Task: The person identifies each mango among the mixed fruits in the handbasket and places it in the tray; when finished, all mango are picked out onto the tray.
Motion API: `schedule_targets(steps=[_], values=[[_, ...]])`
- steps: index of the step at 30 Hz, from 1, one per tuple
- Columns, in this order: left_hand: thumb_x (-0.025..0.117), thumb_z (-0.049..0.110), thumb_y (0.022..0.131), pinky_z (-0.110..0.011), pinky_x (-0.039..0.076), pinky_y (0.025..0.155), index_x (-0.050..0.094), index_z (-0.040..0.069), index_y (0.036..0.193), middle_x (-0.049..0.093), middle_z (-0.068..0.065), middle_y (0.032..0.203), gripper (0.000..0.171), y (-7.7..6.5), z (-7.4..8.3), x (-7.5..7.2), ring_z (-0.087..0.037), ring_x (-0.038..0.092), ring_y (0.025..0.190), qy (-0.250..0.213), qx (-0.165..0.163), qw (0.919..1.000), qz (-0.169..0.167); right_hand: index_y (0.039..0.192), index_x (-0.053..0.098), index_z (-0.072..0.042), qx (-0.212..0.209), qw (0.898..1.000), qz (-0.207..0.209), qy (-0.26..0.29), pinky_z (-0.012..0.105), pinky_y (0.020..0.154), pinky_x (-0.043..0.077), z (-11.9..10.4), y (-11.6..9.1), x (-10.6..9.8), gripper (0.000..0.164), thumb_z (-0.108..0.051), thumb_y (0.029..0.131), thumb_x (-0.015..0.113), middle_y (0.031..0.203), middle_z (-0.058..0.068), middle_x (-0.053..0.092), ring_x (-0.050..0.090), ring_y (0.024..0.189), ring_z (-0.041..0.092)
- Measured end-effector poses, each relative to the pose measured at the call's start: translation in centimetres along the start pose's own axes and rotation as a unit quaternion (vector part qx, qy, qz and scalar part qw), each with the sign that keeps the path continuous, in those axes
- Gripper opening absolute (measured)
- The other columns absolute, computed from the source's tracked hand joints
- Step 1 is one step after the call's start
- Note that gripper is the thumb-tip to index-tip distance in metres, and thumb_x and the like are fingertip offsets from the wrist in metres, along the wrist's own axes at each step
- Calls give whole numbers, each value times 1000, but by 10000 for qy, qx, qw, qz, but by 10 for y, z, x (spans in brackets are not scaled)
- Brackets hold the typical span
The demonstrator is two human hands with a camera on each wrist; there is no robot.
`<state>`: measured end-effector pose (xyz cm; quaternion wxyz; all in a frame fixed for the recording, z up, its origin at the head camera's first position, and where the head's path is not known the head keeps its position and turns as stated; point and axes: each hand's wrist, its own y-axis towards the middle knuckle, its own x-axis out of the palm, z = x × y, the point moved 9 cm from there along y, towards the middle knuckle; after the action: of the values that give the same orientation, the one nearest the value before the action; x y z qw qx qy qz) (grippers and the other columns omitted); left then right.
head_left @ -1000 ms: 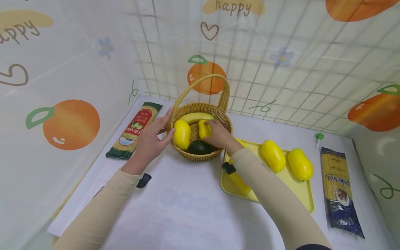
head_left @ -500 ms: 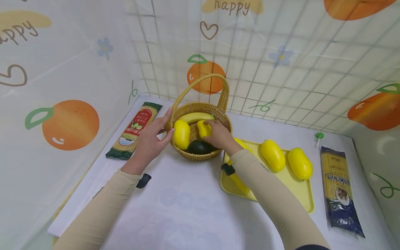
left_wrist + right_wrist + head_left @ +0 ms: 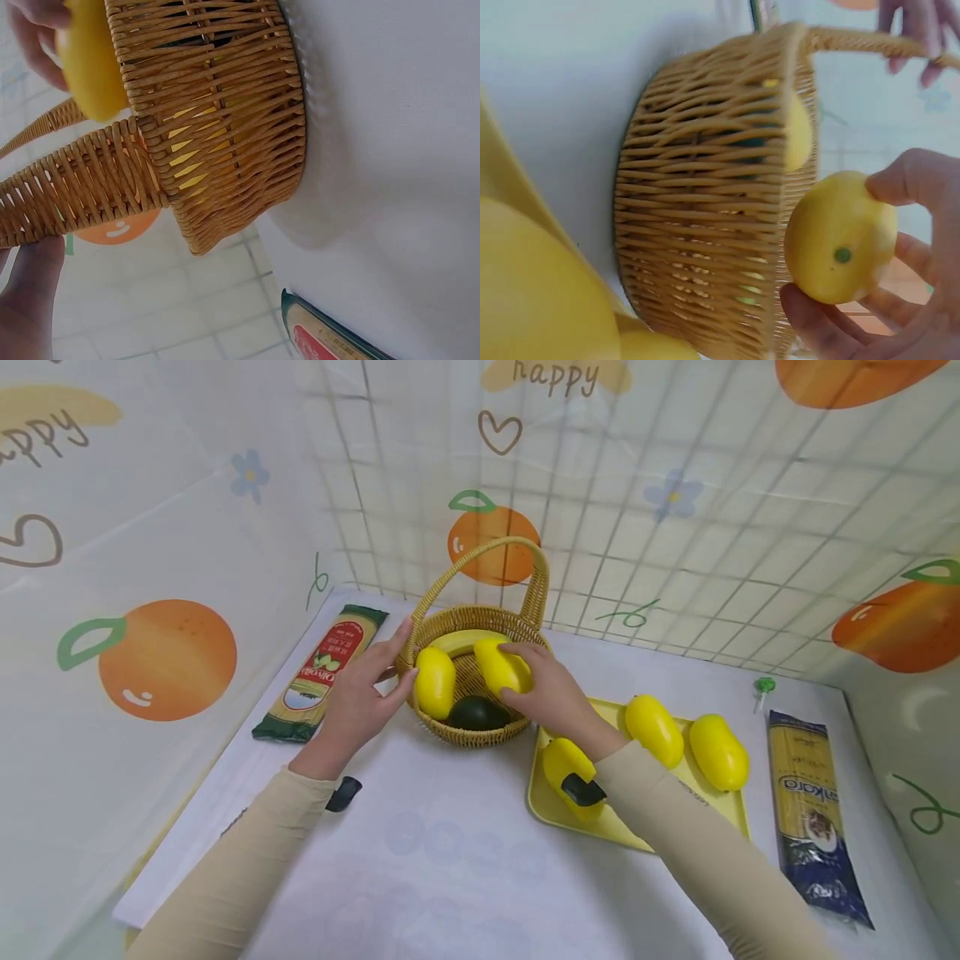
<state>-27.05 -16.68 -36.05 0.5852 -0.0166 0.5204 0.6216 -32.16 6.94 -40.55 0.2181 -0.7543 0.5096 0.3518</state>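
Note:
My right hand (image 3: 558,700) grips a yellow mango (image 3: 501,667) over the right side of a wicker basket (image 3: 483,739). In the right wrist view, thumb and fingers lie around this mango (image 3: 840,236), its green stem spot facing the camera, just above the rim. My left hand (image 3: 362,700) holds the basket at the left foot of its arched handle (image 3: 82,176). Inside the basket another yellow mango (image 3: 435,683) leans at the left, a banana (image 3: 467,642) lies along the back, and a dark green avocado (image 3: 477,713) sits at the front.
A yellow tray (image 3: 542,806) with several mangoes (image 3: 654,731) stands to the right, partly under my right forearm. Pasta packets lie at both sides: a green-and-red one (image 3: 321,672) left, a blue one (image 3: 817,818) right. A green lollipop (image 3: 764,685) lies near the back wall.
My right hand has drawn up and to the right with the mango, which now shows more fully above the basket. My left hand stays on the handle.

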Motion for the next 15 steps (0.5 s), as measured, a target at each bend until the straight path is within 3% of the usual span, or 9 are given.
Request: schedule_targets(steps=[8,15], values=[[74,9,93,-41,62,85,38,25,158,69,-11,112,76,1,0,0,-24,68,102,-35,9,10000,2,151,48,-25,-261,9995,105,161,49,103,51,-3,-50,-28,64,-26,92,73,158,3,38,50,131,28],[74,8,92,-41,62,85,38,24,158,69,-11,112,77,0,2,0,-24,68,101,-69,18,10000,6,151,48,-25,-90,9996,212,187,53,99,53,16,-97,-47,64,-23,92,74,158,3,38,49,132,29]])
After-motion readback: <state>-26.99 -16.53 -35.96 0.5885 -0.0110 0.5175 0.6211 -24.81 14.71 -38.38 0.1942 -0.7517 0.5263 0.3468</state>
